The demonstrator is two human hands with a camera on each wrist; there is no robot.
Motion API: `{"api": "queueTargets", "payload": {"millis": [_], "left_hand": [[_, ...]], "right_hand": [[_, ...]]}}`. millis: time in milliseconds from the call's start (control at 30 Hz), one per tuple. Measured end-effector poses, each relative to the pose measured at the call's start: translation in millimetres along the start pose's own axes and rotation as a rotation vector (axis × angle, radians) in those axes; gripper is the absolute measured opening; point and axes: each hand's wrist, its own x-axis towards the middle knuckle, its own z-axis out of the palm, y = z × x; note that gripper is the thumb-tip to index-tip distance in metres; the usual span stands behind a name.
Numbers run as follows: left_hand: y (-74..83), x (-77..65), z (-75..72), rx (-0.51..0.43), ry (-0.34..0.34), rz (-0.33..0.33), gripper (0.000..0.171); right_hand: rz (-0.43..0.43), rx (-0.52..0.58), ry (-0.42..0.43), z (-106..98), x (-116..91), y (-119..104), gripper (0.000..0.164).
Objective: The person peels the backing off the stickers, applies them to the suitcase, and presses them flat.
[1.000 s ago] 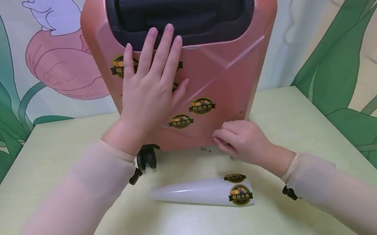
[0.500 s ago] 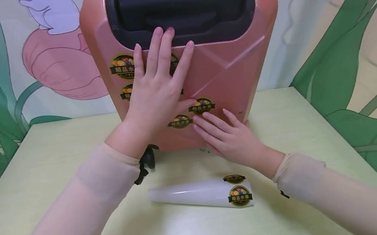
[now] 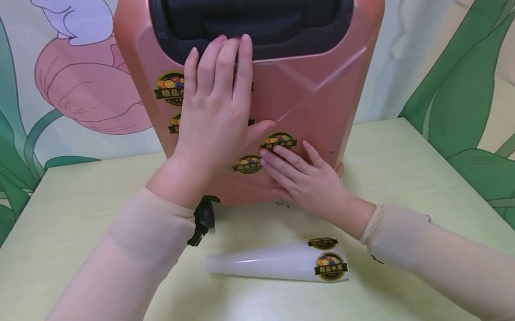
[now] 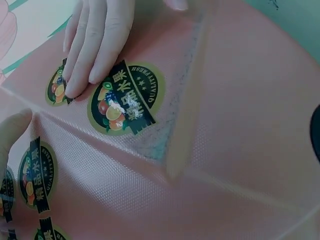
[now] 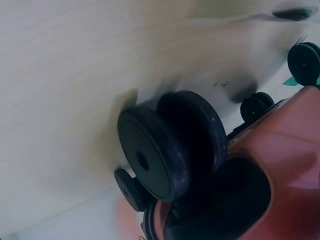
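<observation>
A pink suitcase (image 3: 326,95) stands upright on the table, dotted with several round black-and-gold fruit stickers (image 3: 170,88). My left hand (image 3: 216,104) lies against its front on the left, fingers up to the edge of the black handle recess (image 3: 255,45), covering some stickers. Lower down, my right hand (image 3: 308,178) touches the suitcase with extended fingers, the tips at two stickers (image 3: 278,140). In the left wrist view, the right fingers (image 4: 97,50) rest beside a sticker (image 4: 127,100), and my left thumb (image 4: 12,130) shows at the left edge. The right wrist view does not show the hand.
A curled white sticker sheet (image 3: 268,265) with two stickers visible lies on the table (image 3: 436,246) in front of the suitcase. Black caster wheels (image 5: 150,155) are under the suitcase. A printed backdrop (image 3: 424,43) hangs behind.
My right hand has moved from the suitcase's lower right edge up and left onto the stickers, its curled fingers straightening. The left hand has shifted slightly right.
</observation>
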Motion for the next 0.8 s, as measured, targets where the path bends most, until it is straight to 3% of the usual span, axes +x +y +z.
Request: {"api": "queueTargets", "payload": {"millis": [200, 567, 700, 800], "left_hand": [[-2.8, 5.4, -1.1, -0.063, 0.035, -0.013, 0.089], [-3.8, 2.2, 4.8, -0.028, 0.040, 0.027, 0.102], [-3.4, 2.8, 6.1, -0.023, 0.042, 0.037, 0.102], [-3.4, 2.9, 5.6, -0.030, 0.031, 0.026, 0.102]], "right_hand": [[0.038, -0.020, 0.033, 3, -7, 5, 0.063], [0.092, -0.020, 0.010, -11, -28, 22, 0.057], [0.168, 0.031, -0.016, -11, -30, 17, 0.062], [0.163, 0.074, -0.014, -11, -24, 5, 0.066]]}}
